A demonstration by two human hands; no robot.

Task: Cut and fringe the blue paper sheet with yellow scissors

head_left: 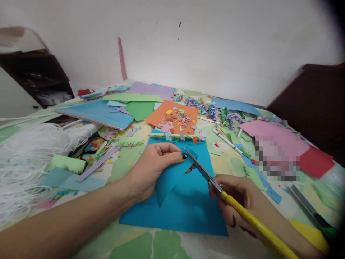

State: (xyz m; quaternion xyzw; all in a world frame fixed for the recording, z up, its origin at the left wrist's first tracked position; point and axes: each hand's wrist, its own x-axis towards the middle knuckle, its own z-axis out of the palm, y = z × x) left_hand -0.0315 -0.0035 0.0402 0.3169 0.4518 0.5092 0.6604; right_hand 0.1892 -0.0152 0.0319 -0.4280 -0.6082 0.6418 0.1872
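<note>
My left hand [148, 171] is closed, thumb and fingers pinching a small piece of blue paper [166, 183] whose pointed end hangs below the palm. Yellow-handled scissors [249, 216] are in my right hand [242, 190], their blades pointing up and left. The blade tips lie close to my left thumb, by the upper edge of the paper piece; whether they touch it I cannot tell. Beneath both hands lies a larger blue sheet [175, 221]. A rolled strip with paper butterflies [182, 136] lies across its far end.
An orange sheet [156, 118] with confetti lies beyond the blue sheet. White cord [24, 162] is heaped at the left. Curled paper strips [199, 105], paper-stick pens [228, 141] and pink paper [272, 133] are to the right. A second pair of scissors [307, 201] rests near the right edge.
</note>
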